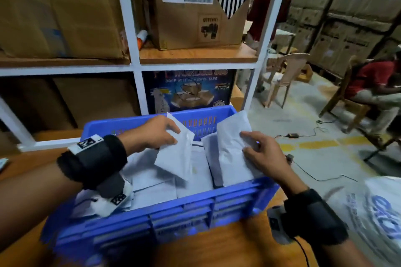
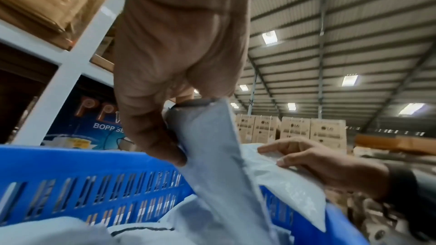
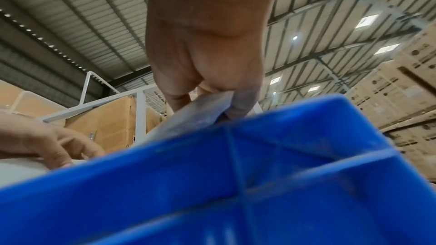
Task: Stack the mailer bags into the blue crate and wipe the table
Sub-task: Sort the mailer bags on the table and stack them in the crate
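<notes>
A blue crate (image 1: 178, 212) stands on the wooden table (image 1: 245, 243), with several white mailer bags (image 1: 152, 182) lying flat inside. My left hand (image 1: 160, 134) pinches the top edge of an upright mailer bag (image 1: 178, 154) over the crate's middle; the left wrist view shows thumb and fingers clamped on that bag (image 2: 212, 146). My right hand (image 1: 258, 151) grips a second mailer bag (image 1: 232, 136) that leans against the crate's right side. In the right wrist view its fingers pinch this bag's (image 3: 200, 111) edge just above the crate wall (image 3: 235, 183).
A white metal shelf rack (image 1: 134, 50) with cardboard boxes (image 1: 195, 6) stands right behind the crate. A large printed white sack (image 1: 377, 212) lies at the right. Chairs (image 1: 282, 76) and seated people (image 1: 373, 84) are on the floor beyond, with cables (image 1: 303, 134) trailing.
</notes>
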